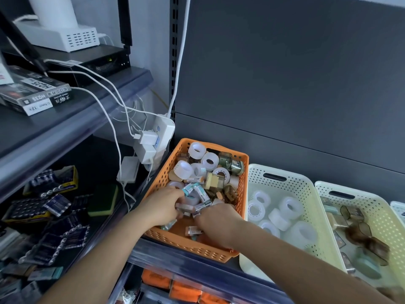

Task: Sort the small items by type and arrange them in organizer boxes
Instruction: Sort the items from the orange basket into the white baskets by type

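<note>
In the orange basket (pixel 242 194), left hand (pixel 162 207) clutches small boxes (pixel 198 190); right hand (pixel 217 220) hides its grip; more lie just beyond both.

— How many baskets stand here?
— Three in full: the orange basket (pixel 245 163), a white basket (pixel 258 172) just right of it, and a pale yellow basket (pixel 324 187) further right. An edge of a fourth basket (pixel 398 208) shows beyond.
— Tape?
— Six tape rolls (pixel 290 206) in the white one. The orange basket holds at least six loose rolls (pixel 210 161), and at least five small boxes (pixel 201 193).
— Hands?
— Two, the left hand (pixel 162 207) and right hand (pixel 215 220), both in the orange basket.
</note>
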{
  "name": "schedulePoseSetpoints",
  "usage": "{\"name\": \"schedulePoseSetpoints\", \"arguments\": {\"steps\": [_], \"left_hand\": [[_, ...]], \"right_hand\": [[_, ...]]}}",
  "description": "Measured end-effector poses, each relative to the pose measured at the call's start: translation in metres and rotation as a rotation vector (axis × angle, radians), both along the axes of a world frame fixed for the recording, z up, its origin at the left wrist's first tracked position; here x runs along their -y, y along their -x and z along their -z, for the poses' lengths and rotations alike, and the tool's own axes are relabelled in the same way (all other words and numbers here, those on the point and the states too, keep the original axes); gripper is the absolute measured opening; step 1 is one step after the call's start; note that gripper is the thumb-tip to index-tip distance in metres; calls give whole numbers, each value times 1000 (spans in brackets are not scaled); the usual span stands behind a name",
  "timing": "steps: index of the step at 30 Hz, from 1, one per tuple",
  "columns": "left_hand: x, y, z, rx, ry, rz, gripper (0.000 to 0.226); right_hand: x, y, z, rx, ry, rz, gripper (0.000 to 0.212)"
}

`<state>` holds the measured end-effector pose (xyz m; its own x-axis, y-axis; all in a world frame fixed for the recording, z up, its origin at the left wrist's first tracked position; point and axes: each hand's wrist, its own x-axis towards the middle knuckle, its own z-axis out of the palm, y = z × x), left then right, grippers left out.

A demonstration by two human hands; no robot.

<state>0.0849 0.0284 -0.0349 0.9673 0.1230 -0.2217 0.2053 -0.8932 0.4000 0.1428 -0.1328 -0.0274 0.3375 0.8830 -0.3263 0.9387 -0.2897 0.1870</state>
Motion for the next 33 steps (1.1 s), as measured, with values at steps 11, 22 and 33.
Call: {"name": "schedulePoseSetpoints", "arguments": {"steps": [11,22,33], "left_hand": [[1,1,1,-48,115,-53,30],[22,-15,-17,305,547,-237,20],[163,-71,-45,383,822,-64,21]], "right_hand": [[-4,3,6,-113,17,1,23],[33,-8,-19,-343,-820,446,17],[166,-46,-32,-387,-1278,727,7]]}}
